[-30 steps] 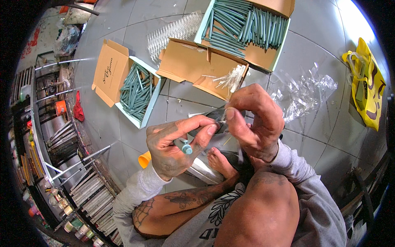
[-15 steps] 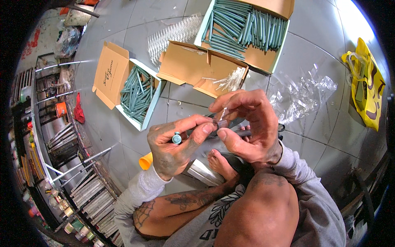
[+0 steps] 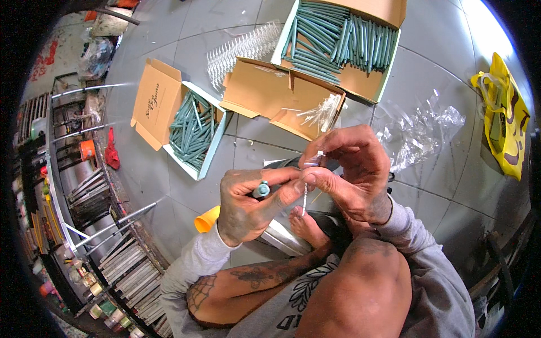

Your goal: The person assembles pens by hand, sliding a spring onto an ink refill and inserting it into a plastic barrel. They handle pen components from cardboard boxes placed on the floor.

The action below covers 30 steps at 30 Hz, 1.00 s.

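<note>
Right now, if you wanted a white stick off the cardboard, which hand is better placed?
Probably the right hand: it is nearer the white sticks, just below the cardboard in the picture. The left hand is farther off and has a teal stick tucked in its fingers.

Counting 2 boxes (image 3: 214, 145) of green pens (image 3: 194, 128) too piled to tally, 1 green pen (image 3: 261, 190) and 1 white rod (image 3: 305, 199) held, 1 yellow bag (image 3: 503, 121), 1 red cloth (image 3: 112, 150) at floor's (image 3: 189, 34) left edge.
</note>
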Tool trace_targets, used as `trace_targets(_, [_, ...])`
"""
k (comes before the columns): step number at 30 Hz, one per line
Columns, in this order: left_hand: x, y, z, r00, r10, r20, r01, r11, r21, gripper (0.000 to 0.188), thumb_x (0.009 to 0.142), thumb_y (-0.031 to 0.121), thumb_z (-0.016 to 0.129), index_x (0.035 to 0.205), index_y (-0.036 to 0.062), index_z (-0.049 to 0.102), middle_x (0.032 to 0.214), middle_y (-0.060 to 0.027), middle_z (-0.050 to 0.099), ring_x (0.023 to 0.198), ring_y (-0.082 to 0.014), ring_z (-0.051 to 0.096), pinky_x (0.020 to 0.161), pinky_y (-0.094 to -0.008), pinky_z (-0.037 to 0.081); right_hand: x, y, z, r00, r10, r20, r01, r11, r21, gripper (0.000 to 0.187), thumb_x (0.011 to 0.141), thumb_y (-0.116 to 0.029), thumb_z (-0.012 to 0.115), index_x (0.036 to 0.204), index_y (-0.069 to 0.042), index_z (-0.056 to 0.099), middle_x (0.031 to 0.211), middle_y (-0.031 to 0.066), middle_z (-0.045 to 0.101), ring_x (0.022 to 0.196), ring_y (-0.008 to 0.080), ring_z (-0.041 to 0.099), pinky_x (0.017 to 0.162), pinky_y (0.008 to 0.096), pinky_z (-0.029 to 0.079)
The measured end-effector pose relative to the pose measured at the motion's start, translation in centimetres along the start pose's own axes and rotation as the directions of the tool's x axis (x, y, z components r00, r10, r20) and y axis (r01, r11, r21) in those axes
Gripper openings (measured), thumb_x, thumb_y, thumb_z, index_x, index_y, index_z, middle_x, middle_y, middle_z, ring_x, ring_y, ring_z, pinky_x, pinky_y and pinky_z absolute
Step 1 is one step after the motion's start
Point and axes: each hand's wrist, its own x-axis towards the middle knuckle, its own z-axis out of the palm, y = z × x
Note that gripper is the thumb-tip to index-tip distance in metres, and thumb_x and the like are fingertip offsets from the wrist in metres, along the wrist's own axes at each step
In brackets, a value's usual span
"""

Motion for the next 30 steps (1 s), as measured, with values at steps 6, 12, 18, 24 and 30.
trace_targets(6, [-0.2,-0.5,-1.0,0.998,0.006,-0.057,0.003,0.988,0.157,0.018,0.084,0.013,0.075,0.099,0.003,0.077,0.083,-0.0064,0.075,0.069,-0.0053,0.064,0.048,-0.0201,0.038,0.2,0.1,-0.4,1.0,-0.025,0.014,0.025,0.998,-0.061,0.039,0.082,-0.002,0.08,0.111,0.001,0.055,0.101,0.0098,0.062,0.084,0.0148,0.067,0.07,0.0286,0.054])
trace_targets(12, [0.9,1.4,-0.6,0.982,0.145,-0.121,-0.109,0.959,0.262,0.016,0.082,0.015,0.077,0.095,0.0059,0.077,0.09,-0.0042,0.075,0.067,-0.0051,0.062,0.046,-0.0192,0.034,0.2,-0.9,0.3,0.996,0.076,-0.037,-0.079,0.995,-0.06,0.058,0.08,0.002,0.08,0.123,0.0,0.041,0.111,0.0098,0.053,0.085,0.0193,0.07,0.071,0.0304,0.059])
trace_targets(18, [0.9,-0.8,-0.5,0.973,0.207,-0.105,-0.193,0.972,0.133,0.013,0.085,0.015,0.076,0.093,0.0066,0.077,0.087,-0.0045,0.075,0.068,-0.0062,0.062,0.05,-0.0207,0.036,0.3,-0.6,0.0,0.999,-0.019,0.036,0.026,0.979,-0.204,0.058,0.08,-0.001,0.081,0.123,0.0,0.041,0.11,0.0104,0.055,0.079,0.0181,0.071,0.065,0.0297,0.058])
trace_targets(24, [0.7,0.1,-0.7,0.997,0.004,-0.073,0.003,0.996,0.086,0.014,0.087,0.013,0.074,0.095,0.002,0.076,0.079,-0.0041,0.073,0.06,-0.0058,0.053,0.055,-0.0211,0.038,1.0,-0.4,-1.0,0.993,-0.02,0.115,0.064,0.919,-0.388,0.054,0.084,-0.005,0.078,0.123,-0.003,0.042,0.101,0.0117,0.064,0.072,0.0185,0.072,0.062,0.0311,0.055])
trace_targets(30, [1.2,0.7,-1.8,0.946,-0.269,0.182,0.323,0.833,-0.45,0.051,0.099,0.04,0.036,0.13,0.0035,0.055,0.094,-0.0179,0.071,0.051,-0.0054,0.042,0.05,-0.0201,0.035,1.1,-1.3,-1.2,0.995,-0.029,0.093,0.055,0.953,-0.297,0.053,0.091,0.01,0.063,0.133,-0.004,0.033,0.104,0.0171,0.064,0.097,0.0267,0.069,0.079,0.0345,0.057])
